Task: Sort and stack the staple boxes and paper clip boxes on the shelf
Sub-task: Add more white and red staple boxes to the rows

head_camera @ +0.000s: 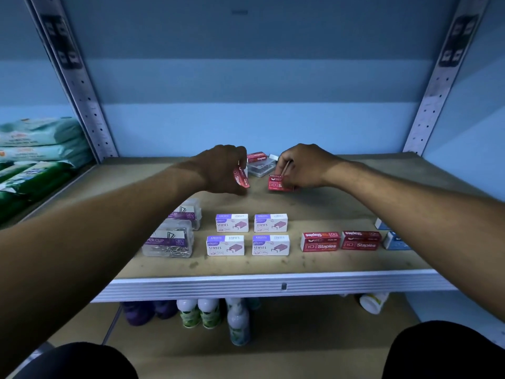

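Two red staple boxes are being gripped at the back of the shelf [273, 280], one tilted on end in the left hand [222, 168], one lying flat under the right hand [303, 166], which is nearer the red row [341, 241] at front right.

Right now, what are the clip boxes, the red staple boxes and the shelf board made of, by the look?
Clip boxes: clear hard plastic, glossy; clips show through the walls.
Red staple boxes: printed card, matte, with sharp folded edges.
Shelf board: probably raw wood or fibreboard, dull tan and scuffed; its front edge looks like pale ribbed metal.
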Demonstrator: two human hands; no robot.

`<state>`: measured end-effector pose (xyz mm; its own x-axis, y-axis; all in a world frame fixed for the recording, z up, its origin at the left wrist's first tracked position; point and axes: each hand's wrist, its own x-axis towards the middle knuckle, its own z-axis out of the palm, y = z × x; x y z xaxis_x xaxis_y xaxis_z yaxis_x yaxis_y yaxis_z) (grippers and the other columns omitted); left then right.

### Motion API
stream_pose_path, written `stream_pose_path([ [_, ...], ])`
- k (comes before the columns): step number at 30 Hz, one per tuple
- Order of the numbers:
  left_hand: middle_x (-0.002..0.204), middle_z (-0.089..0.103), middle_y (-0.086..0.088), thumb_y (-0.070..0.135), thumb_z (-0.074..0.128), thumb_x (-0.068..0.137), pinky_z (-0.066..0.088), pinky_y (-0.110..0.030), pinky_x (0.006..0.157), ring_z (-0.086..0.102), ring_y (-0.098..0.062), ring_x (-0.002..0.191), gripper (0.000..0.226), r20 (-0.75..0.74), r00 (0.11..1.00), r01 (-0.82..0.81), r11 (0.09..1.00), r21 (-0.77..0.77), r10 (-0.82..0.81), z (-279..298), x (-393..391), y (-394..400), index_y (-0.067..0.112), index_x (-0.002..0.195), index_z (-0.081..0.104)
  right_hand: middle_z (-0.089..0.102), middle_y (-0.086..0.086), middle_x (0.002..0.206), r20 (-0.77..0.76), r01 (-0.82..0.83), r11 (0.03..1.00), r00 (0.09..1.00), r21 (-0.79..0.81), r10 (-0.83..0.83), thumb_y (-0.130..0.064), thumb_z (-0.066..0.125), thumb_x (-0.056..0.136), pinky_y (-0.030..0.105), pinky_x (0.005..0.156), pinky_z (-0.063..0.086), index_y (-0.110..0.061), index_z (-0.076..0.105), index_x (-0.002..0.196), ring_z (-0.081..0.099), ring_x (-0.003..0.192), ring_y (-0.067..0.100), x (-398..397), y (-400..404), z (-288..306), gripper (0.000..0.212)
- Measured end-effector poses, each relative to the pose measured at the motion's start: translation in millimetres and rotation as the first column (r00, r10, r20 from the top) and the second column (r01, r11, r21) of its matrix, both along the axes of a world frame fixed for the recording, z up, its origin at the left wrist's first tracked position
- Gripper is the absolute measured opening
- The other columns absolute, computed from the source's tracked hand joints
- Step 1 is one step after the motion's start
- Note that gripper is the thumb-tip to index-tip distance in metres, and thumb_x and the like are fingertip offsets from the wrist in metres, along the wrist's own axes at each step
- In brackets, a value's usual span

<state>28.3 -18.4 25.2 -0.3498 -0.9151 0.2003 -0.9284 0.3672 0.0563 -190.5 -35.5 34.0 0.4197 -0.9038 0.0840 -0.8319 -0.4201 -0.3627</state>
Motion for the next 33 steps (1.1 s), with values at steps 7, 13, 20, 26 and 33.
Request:
stream_pose_path([
  [7,0.079,0.061,0.005,0.03,0.078,0.076,0.053,-0.039,0.075,0.063,-0.023,0.083,0.024,-0.122,0.991,-0.054,0.997,0.059,0.061,-8,-14,5,0.024,0.074,0.055,0.069,-0.01,0.095,-0.065,0.009,0.999,0.998,0.044,-0.007,-0.018,0.069,0.082,0.031,0.082,0.056,-0.03,0.071,0.089,0.065,0.091,0.01,-8,10,-1,0.015],
  [13,0.081,0.064,0.008,0.024,0.082,0.073,0.054,-0.037,0.077,0.064,-0.017,0.081,0.022,-0.144,0.987,-0.055,0.992,0.116,0.071,-7,-12,7,0.023,0.081,0.061,0.068,-0.009,0.096,-0.077,0.002,0.999,0.997,0.054,0.003,-0.015,0.071,0.081,0.03,0.081,0.055,-0.031,0.067,0.084,0.065,0.092,0.012,-9,12,-6,0.017],
  [20,0.094,0.063,0.007,0.028,0.083,0.073,0.05,-0.029,0.079,0.059,-0.013,0.087,0.026,-0.122,0.992,-0.007,0.989,0.147,0.026,-6,-15,11,0.025,0.094,0.066,0.069,-0.008,0.099,-0.068,0.022,0.995,0.998,0.098,-0.015,-0.018,0.079,0.076,0.033,0.086,0.055,-0.031,0.069,0.098,0.067,0.09,0.012,-10,15,-4,0.027],
  [26,0.1,0.067,0.007,0.02,0.073,0.08,0.054,-0.036,0.084,0.063,-0.014,0.094,0.017,-0.104,0.994,0.001,0.992,0.128,0.013,-4,-16,10,0.028,0.094,0.07,0.068,-0.008,0.102,-0.046,0.01,0.993,0.999,0.115,-0.005,-0.028,0.076,0.082,0.032,0.089,0.054,-0.031,0.071,0.107,0.067,0.092,0.012,-9,21,0,0.025],
  [33,0.098,0.07,0.011,0.018,0.076,0.08,0.054,-0.036,0.087,0.063,-0.009,0.093,0.018,-0.13,0.992,0.028,0.991,0.132,-0.011,2,-20,14,0.03,0.093,0.073,0.067,-0.009,0.1,-0.008,0.003,0.996,1.0,0.087,-0.003,-0.022,0.067,0.089,0.03,0.087,0.054,-0.034,0.073,0.104,0.066,0.09,0.011,-15,27,1,0.02],
])
